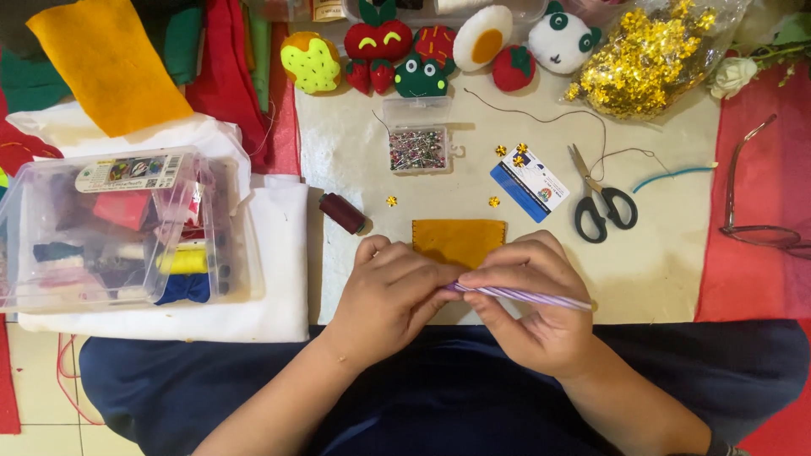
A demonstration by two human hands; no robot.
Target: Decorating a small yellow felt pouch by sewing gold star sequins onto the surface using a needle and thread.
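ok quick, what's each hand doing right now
Left hand: closed, fingertips pinching the near end of the purple striped stick.
Right hand: closed around the same stick, just in front of the mustard felt piece.

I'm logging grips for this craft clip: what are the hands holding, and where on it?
A striped purple pencil: the right hand wraps its middle, and the left hand pinches its left end.
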